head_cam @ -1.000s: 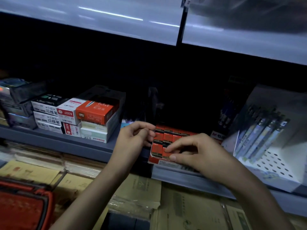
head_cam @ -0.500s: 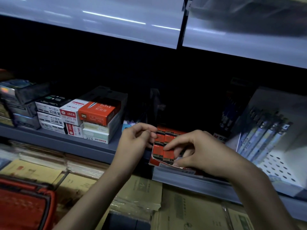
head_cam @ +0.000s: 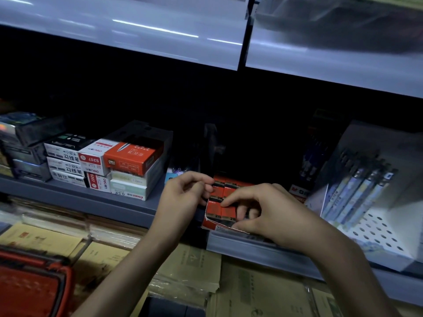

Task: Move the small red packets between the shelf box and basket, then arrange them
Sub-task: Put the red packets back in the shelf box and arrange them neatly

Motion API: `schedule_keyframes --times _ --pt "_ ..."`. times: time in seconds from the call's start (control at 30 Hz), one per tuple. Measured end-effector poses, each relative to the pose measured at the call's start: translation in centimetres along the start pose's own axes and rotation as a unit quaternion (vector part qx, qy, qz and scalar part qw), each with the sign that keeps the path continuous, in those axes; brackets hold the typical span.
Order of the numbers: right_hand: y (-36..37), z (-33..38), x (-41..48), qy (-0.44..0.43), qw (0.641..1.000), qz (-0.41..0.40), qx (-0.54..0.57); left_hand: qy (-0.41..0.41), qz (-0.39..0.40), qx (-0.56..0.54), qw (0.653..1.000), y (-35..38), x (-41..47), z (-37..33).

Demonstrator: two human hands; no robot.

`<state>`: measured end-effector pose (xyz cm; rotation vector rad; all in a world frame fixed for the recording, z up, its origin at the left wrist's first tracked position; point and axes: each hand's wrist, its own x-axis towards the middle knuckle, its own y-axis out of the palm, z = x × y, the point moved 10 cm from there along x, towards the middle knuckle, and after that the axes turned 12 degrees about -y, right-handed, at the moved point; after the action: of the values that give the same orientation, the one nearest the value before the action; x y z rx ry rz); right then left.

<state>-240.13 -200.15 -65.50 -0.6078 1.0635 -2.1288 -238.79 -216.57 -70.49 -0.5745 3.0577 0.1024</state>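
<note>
An open red shelf box (head_cam: 215,226) sits at the front edge of the grey shelf (head_cam: 98,202). Several small red packets (head_cam: 223,210) marked 2B lie in rows inside it. My left hand (head_cam: 183,195) rests against the box's left side, with its fingertips touching a back-row packet (head_cam: 217,191). My right hand (head_cam: 263,211) reaches in from the right, forefinger and thumb pinching a front-row packet; its palm hides the box's right half. The red basket (head_cam: 34,284) sits at the lower left, away from both hands.
Stacked stationery boxes (head_cam: 128,165) stand on the shelf left of the red box. A white perforated display with pens (head_cam: 366,202) stands to the right. Brown envelopes (head_cam: 190,268) lie on the lower level. A grey upper shelf (head_cam: 137,30) overhangs the area.
My right hand has shifted from lying flat along the box's front edge to curling its fingers over the front-row packets. The left hand stays beside the box.
</note>
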Motion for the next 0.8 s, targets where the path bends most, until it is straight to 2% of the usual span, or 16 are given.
schedule_keyframes --times 0.1,0.23,0.4,0.5,0.63,0.8 --pt "-0.5 0.2 -0.4 0.001 1.0 0.002 0.009 -0.002 0.003 -0.006 1.0 0.0 -0.2 -0.1" --pt "-4.3 -0.2 -2.2 0.012 0.997 -0.073 0.01 -0.002 0.013 -0.021 1.0 0.1 -0.4 -0.3" --pt "-5.8 -2.0 -3.4 0.055 0.983 -0.146 -0.092 0.0 0.016 -0.025 1.0 0.1 -0.2 -0.1" --pt "-4.8 -2.2 -3.3 0.061 0.987 -0.135 -0.058 0.001 0.013 -0.023 1.0 0.1 -0.2 -0.2" --pt "-1.7 -1.1 -2.3 0.043 0.995 -0.082 0.025 0.002 0.006 -0.017 1.0 0.1 -0.3 -0.2" --pt "-0.9 -0.3 -1.6 0.029 0.994 -0.095 0.04 0.003 -0.004 -0.008 1.0 0.1 -0.2 -0.2"
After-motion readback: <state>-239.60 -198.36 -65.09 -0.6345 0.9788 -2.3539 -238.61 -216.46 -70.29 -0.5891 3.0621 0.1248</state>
